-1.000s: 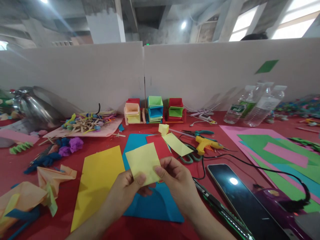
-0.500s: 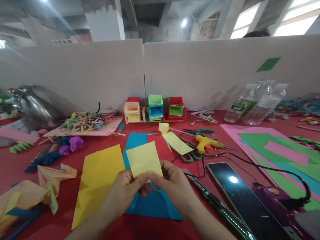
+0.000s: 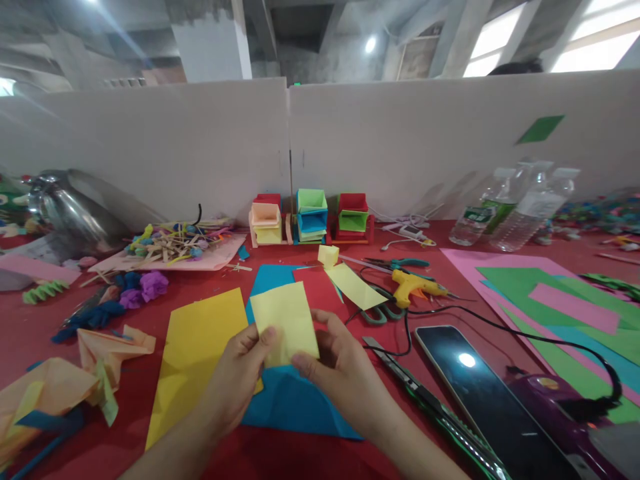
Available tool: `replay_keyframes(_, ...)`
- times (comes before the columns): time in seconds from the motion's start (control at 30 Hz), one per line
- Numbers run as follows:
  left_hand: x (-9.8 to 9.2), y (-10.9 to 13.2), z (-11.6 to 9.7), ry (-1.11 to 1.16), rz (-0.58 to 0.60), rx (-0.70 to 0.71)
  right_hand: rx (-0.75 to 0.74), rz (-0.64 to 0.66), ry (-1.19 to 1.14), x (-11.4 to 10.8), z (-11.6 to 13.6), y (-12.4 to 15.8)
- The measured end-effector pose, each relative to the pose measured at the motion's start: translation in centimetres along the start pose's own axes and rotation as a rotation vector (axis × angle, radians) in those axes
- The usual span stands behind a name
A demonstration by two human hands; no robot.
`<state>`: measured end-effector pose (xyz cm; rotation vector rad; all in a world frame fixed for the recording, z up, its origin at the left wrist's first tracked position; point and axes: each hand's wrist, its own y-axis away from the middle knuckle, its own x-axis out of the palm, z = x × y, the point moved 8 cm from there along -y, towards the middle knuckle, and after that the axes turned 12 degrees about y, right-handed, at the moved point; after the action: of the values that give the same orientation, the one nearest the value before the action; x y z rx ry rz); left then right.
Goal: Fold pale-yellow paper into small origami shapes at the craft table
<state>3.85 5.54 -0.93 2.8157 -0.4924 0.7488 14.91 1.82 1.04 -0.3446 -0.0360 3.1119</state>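
While left-hand grip (image 3: 231,368) and right-hand grip (image 3: 351,373) are pinching the pale-yellow square paper (image 3: 283,319), thumbs (image 3: 304,364) are parting, apparently for repositioning it.

Windows (image 3: 600,39) glow at upper right while glare spots the phone (image 3: 493,407)

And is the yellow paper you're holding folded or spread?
Spread, it seems: the pale yellow paper, between left hand and right hand, shows one flat face; its back is hidden.
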Motion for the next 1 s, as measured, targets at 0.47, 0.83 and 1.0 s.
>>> replay_keyframes(0.47,0.6,0.4,0.1,0.304,0.022,-0.138,-0.774,-0.273,0.79,-1.1,4.6,1.9)
replay_keyframes(0.83,0.2,0.3,-0.3,0.382,-0.054,-0.136,-0.782,-0.189,0.836,-0.8,5.4,1.8)
replay_keyframes(1.0,0.3,0.2,-0.5,0.383,-0.006,-0.123,-0.76,-0.155,0.916,-0.2,4.8,1.8)
